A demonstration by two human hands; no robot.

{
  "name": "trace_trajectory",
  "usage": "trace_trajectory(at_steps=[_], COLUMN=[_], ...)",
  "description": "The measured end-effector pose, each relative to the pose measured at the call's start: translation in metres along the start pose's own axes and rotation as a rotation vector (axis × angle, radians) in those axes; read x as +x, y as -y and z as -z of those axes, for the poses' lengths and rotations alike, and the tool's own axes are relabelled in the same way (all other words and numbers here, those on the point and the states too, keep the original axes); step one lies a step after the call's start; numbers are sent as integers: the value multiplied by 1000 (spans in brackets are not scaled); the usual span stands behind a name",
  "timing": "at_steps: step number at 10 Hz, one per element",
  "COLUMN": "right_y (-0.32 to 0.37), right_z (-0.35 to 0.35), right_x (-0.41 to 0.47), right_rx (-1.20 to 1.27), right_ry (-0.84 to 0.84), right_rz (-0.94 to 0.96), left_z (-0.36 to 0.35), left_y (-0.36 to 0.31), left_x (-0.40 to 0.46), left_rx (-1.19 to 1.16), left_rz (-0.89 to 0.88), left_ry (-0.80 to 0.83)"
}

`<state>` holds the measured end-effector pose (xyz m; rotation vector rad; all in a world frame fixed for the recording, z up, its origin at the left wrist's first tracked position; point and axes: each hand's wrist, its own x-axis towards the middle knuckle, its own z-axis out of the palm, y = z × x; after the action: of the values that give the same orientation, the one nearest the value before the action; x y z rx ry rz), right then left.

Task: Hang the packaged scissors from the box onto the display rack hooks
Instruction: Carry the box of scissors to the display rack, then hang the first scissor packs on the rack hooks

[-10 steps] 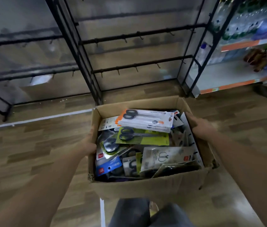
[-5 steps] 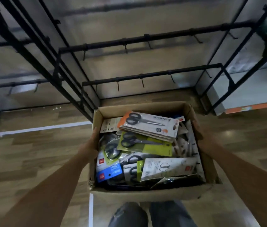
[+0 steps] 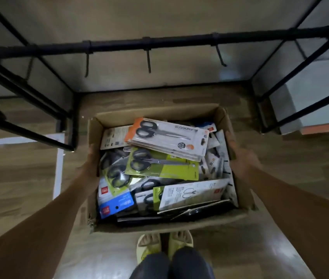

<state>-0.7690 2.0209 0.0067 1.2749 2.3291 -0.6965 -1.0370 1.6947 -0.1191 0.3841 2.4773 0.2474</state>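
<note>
Cardboard box point(image 3: 183, 223) held between both hands. Left hand point(image 3: 88, 168) grips the left wall, thumb over the rim, fingers hidden outside the wall. Right hand point(image 3: 240, 158) presses the right wall; whether its fingers curl under, cannot tell. Between the hands: heaped packaged scissors, an orange-carded pack point(image 3: 169, 137) on top, a green-carded pack point(image 3: 161, 165) just below it. Beyond the fingertips, black rack bar point(image 3: 159, 44) with bare hooks point(image 3: 149, 61). Yellow sandals point(image 3: 163, 243) below the box, on wood-look floor.
</note>
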Motion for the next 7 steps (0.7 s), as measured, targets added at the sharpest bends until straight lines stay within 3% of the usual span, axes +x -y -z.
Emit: trace_trajectory(at_steps=[2, 3, 4, 6, 7], right_y=[-33, -47, -46, -39, -24], right_z=[-83, -109, -107, -99, -89], right_x=[75, 82, 81, 77, 70], right_rx=[41, 26, 15, -32, -176], right_ry=[36, -13, 26, 135, 9], right_rz=[-36, -64, -56, -71, -63], left_z=[-54, -60, -49, -29, -17], left_y=[-18, -25, -29, -44, -56], left_x=[41, 23, 10, 6, 6], left_rx=[40, -1, 16, 288, 530], left_rz=[-99, -88, -126, -47, -66], left_ry=[16, -44, 1, 149, 138])
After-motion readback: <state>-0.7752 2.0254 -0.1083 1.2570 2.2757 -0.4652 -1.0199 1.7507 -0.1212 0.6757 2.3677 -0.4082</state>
